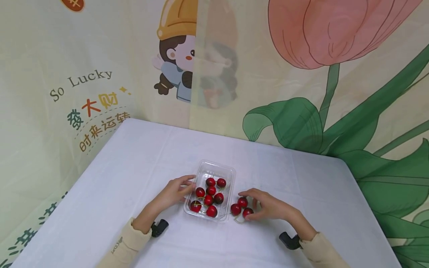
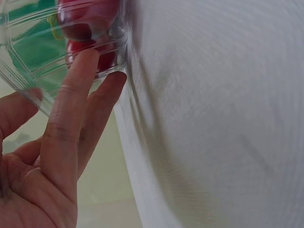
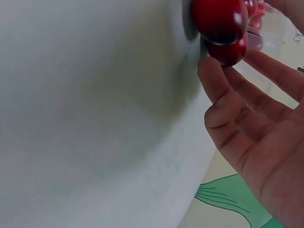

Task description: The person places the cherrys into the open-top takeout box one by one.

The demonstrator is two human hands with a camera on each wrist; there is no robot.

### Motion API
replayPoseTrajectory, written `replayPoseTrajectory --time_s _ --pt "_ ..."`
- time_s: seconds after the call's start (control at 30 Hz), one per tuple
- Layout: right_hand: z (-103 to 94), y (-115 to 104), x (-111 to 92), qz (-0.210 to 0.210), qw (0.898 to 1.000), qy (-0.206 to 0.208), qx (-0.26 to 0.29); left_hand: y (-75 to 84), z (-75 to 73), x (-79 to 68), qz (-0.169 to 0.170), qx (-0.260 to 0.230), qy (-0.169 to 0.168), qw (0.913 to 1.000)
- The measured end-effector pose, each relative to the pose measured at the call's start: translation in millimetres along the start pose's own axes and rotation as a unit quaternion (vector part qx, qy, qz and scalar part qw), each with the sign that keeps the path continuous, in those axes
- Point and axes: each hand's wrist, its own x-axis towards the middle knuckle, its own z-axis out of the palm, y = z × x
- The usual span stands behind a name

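Note:
A clear plastic punnet (image 1: 217, 169) holding several dark red cherries (image 1: 208, 200) stands on the table. At its left side, my left hand (image 1: 174, 191) touches the wall with extended fingers; in the left wrist view the fingertips (image 2: 88, 59) lie against the clear plastic. Three loose cherries (image 1: 235, 209) with green stems sit together just right of the punnet. My right hand (image 1: 268, 205) is around them, thumb on the near side and fingers on the far side. The right wrist view shows its bent fingers (image 3: 212, 76) beside a cherry (image 3: 221, 19), with no firm grip visible.
A white cloth covers the table (image 1: 151, 149). Behind it hangs a printed curtain (image 1: 254, 93) with a tulip and a cartoon figure. Black wrist cameras (image 1: 289, 241) are strapped below both hands.

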Motion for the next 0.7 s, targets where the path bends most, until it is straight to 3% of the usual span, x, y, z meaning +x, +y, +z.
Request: replayPoseTrajectory --time_s 0.7 --pt "9.7 1.7 2.6 -0.01 0.999 0.037 0.002 0.3 -0.6 -0.5 -0.003 0.0 -0.001 1.0"
